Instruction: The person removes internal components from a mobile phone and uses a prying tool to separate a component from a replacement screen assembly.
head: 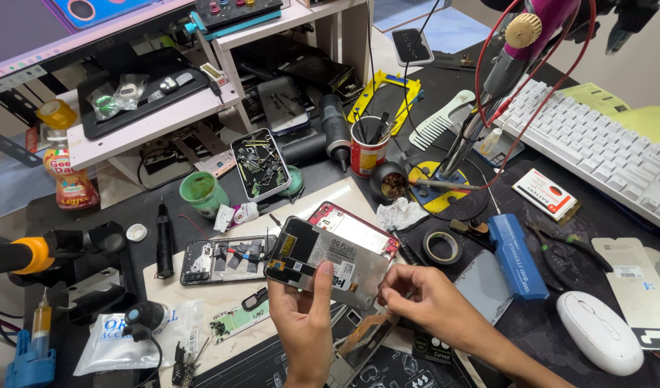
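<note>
Your counter is dark and crowded — a white keyboard lies well beyond your right hand. Your left hand clamps the flat, shiny phone screen panel, thumb on its back. Your right fingers pinch its lower right edge. The panel is thin and stiff; I judge a twist could crack it. Just behind it lies a red-rimmed phone — a slip would hit it.
</note>
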